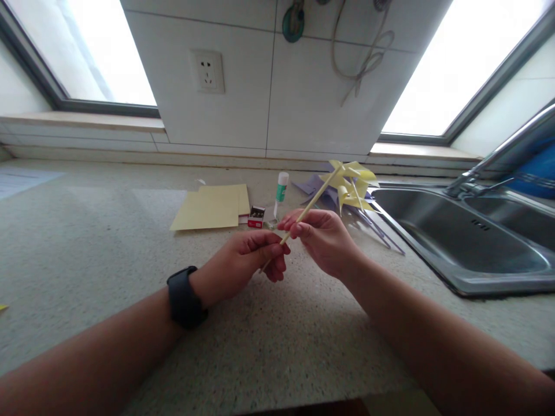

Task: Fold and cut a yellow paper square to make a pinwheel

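Both my hands hold a thin pale wooden stick [313,201] that slants up to the right. A yellow paper pinwheel [352,184] sits at its upper end. My left hand [251,261], with a black watch on its wrist, is closed round the stick's lower end. Just above it, my right hand [323,237] pinches the stick between thumb and fingers. The hands are held a little above the speckled countertop [108,242].
On the counter behind the hands lie yellow paper sheets [210,207], a small red box [256,216], a glue stick [281,188] and purple paper pinwheels [316,188]. A steel sink [472,237] with a tap [498,156] is at right. A tiled wall with a socket [208,70] stands behind.
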### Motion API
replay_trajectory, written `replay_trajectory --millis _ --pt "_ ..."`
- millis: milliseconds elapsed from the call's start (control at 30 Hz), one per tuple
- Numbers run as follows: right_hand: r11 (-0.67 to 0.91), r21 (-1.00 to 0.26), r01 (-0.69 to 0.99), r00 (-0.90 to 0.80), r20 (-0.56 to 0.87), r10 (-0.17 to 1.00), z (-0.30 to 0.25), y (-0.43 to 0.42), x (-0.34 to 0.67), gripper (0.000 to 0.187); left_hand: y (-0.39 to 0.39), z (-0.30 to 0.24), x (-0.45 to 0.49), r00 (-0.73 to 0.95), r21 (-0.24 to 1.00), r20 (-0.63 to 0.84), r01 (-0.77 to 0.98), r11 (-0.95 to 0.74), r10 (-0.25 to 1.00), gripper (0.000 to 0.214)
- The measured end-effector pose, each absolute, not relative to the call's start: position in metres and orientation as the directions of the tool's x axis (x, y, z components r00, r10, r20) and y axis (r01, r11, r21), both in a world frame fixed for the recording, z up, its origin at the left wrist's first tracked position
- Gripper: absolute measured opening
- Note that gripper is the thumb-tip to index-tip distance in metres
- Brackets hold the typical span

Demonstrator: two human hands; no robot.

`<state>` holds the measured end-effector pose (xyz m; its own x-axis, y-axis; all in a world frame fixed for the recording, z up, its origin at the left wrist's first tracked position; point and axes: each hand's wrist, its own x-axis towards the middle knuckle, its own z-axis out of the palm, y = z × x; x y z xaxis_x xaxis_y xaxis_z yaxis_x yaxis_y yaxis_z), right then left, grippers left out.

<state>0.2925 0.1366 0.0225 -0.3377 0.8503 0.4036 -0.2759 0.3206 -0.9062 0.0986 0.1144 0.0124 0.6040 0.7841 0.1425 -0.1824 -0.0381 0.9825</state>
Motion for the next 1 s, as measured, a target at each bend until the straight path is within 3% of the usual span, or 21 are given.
replay_trajectory --millis 200,300,433,667,833,1000 --pt "0.274 -0.897 -0.347 -0.430 0.412 0.803 0.026 0.132 0.293 0.005 0.110 0.015 0.096 0.732 0.969 0.083 -0.219 0.118 0.676 0.028" --pt "0.238 -0.911 -0.336 -0.482 0.383 0.788 0.027 0.131 0.293 0.015 0.109 0.016 0.095 0.781 0.969 0.021 -0.169 0.179 0.624 0.032" --pt "0.185 -0.956 -0.227 -0.478 0.275 0.834 0.025 0.137 0.297 0.028 0.115 0.014 0.093 0.722 0.998 0.003 -0.043 0.040 0.692 0.033" --pt "0.211 -0.973 -0.097 -0.252 0.230 0.940 0.027 0.160 0.321 0.029 0.138 0.013 0.076 0.485 0.965 0.121 0.149 -0.217 0.866 0.024" --pt "0.203 -0.979 0.029 -0.182 0.195 0.964 0.028 0.174 0.343 0.033 0.155 0.014 0.055 0.375 0.940 0.176 0.211 -0.269 0.910 0.025" --pt "0.224 -0.949 0.220 -0.240 0.170 0.956 0.025 0.178 0.354 0.028 0.166 0.014 0.038 0.289 0.942 0.218 0.189 -0.278 0.932 0.029"
